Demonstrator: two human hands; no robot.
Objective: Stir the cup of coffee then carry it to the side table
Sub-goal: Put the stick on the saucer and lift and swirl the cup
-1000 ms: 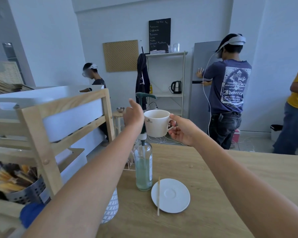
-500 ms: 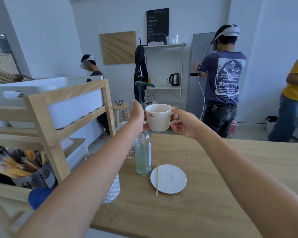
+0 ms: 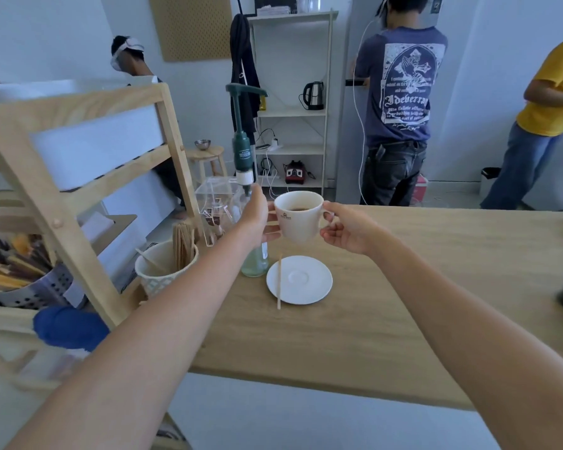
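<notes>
Across the lower frame, a long pale wooden bench (image 3: 403, 319), its near edge cutting diagonally. At left, a wooden rack (image 3: 62, 177) with a white bin on its upper level and a perforated metal holder of utensils (image 3: 23, 280) below. Beyond the bench, against the white wall, a white shelving unit (image 3: 293, 112) carrying a black kettle (image 3: 314, 95); beside it, a person in a printed blue shirt (image 3: 400, 92) facing away. Near the rack's foot, a patterned cup of wooden stirrers (image 3: 166, 271). Just behind the saucer, a clear pump bottle with a green top (image 3: 243, 147). On the bench, an empty white saucer (image 3: 301, 280), with a wooden stir stick (image 3: 279, 280) lying across its left rim. Held in the air above the saucer, upright, a white coffee cup (image 3: 298, 216) with dark liquid inside. Left hand (image 3: 257, 216) cupped against the cup's left side, fingers touching the wall. Right hand (image 3: 348, 228) clenched around the cup's handle.
</notes>
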